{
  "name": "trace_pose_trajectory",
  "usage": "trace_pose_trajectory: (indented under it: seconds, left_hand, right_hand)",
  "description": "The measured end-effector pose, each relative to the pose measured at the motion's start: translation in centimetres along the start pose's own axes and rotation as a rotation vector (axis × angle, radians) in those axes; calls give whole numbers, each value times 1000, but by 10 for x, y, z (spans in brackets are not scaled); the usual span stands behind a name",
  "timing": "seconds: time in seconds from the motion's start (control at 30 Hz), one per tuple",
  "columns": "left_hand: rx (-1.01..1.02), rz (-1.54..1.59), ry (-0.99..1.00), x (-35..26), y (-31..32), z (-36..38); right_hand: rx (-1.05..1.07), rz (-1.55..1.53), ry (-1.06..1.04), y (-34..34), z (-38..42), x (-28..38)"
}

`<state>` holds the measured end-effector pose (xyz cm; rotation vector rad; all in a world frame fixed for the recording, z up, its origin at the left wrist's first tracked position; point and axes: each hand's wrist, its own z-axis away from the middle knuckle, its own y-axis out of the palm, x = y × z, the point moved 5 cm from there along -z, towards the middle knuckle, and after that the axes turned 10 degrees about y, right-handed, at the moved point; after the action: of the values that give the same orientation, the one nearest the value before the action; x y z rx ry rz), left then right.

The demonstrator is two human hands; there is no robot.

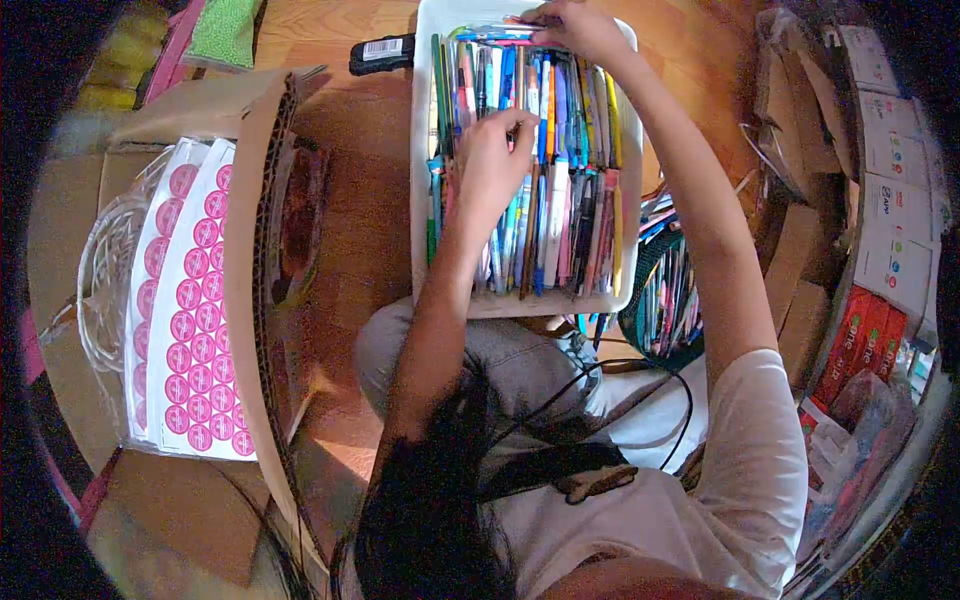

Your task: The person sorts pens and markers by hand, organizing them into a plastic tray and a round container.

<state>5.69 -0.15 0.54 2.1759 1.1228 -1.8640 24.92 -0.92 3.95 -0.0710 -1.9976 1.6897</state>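
Note:
A white plastic bin [425, 215] packed with pens and markers [555, 215] stands in front of my knees. Most of them stand side by side in two rows, while several pens [490, 35] lie crosswise at the far end. My left hand [495, 165] is over the middle of the bin with its fingers curled and thumb close to the index finger; whatever is between the fingertips is hidden. At the far right corner, my right hand [580, 28] has its fingers bent down and closed on a pen among the crosswise ones.
A cardboard box [250, 250] at left holds sheets of round pink stickers [200, 330]. Beside the bin's far left is a black object with a barcode label [383, 50]. A dark green mesh basket [632, 320] of pens sits right of the bin. Stacked boxes [890, 220] line the right.

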Motion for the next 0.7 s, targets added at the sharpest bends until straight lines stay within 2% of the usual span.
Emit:
trace_pose_trajectory:
  seconds: [0.07, 0.17, 0.27, 0.37, 0.47, 0.5, 0.57, 0.6, 0.63, 0.67, 0.7]
  left_hand:
    - [3, -8, 7, 0, 0, 0]
    - [3, 20, -4, 1, 2, 0]
    - [2, 34, -7, 3, 3, 0]
    - [38, 86, -75, 4, 4, -1]
    - [44, -33, -52, 2, -1, -1]
    - [-4, -76, -16, 9, 1, -1]
    - [30, -93, -5, 16, 0, -2]
    - [-32, -161, 68, 17, -1, 1]
    - [-53, -235, 203, 19, -2, 0]
    - [-6, -158, 20, 11, -5, -3]
    - [-3, 6, -60, 1, -5, -4]
  right_hand:
    - [-36, 30, -122, 2, 2, 5]
    - [-65, 87, -43, 11, 0, -1]
    - [-25, -10, 164, 10, 0, 0]
    - [-53, 58, 173, 8, 2, 1]
    - [-91, -68, 187, -13, 16, 9]
    - [-247, -19, 116, -26, 27, 13]
    - [-229, -88, 191, -48, 55, 6]
    - [-228, -110, 252, -64, 79, 0]
    - [-241, 13, 250, -84, 107, 3]
    - [-260, 70, 321, -93, 140, -15]
    - [-277, 125, 379, -98, 180, -36]
